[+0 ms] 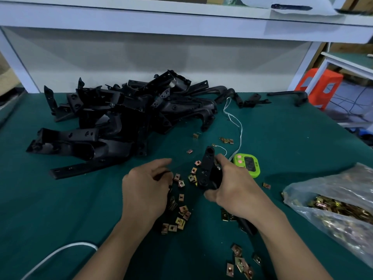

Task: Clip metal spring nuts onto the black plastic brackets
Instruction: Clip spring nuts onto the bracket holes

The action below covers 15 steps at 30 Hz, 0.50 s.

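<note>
My right hand (236,184) grips a black plastic bracket (207,168), held upright over the green table with its holed end pointing away from me. My left hand (147,186) hovers palm down just left of it, fingers curled over loose metal spring nuts (182,211) scattered on the mat; what its fingertips pinch is hidden. A big heap of black brackets (121,116) lies at the back left. More spring nuts (241,263) lie near the front edge.
A clear plastic bag of spring nuts (341,211) lies at the right. A green timer (247,163) sits behind my right hand, with a white string (235,120) beyond it. A white cable (60,251) crosses the front left. A white shelf frame (181,23) stands behind.
</note>
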### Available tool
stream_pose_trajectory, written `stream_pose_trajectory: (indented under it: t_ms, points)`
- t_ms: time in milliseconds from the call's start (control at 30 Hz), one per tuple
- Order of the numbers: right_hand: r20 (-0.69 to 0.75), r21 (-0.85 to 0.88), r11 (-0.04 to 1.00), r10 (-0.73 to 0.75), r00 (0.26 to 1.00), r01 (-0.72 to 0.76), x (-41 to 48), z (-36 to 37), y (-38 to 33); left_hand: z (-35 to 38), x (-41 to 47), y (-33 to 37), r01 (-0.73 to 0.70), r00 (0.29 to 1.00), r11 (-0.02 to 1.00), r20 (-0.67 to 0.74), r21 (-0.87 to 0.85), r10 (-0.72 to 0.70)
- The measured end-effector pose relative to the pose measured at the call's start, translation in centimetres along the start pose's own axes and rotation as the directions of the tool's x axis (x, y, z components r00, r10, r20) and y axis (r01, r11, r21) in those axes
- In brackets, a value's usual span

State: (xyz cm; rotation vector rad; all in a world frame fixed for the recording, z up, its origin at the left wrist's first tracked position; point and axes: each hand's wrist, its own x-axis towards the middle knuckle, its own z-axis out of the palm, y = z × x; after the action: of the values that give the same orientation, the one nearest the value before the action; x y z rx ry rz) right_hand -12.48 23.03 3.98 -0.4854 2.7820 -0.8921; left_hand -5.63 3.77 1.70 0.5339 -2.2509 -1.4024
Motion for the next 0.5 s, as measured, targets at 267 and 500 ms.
stream_pose_trajectory:
  t_ms: [267,500]
  points:
    - [-0.018,0.186,0.981,-0.045,0.999,0.048,-0.1,0.0,-0.4,0.5,-0.4,0.5,-0.112,0.994,0.989,0.019,0.095,0.111]
    - [0.225,0.873,0.440,0.020,0.974,-0.211,-0.2,-0.3,-1.1,1.0,-1.3,1.2,-0.335,0.938,0.846,0.059,0.415,0.343]
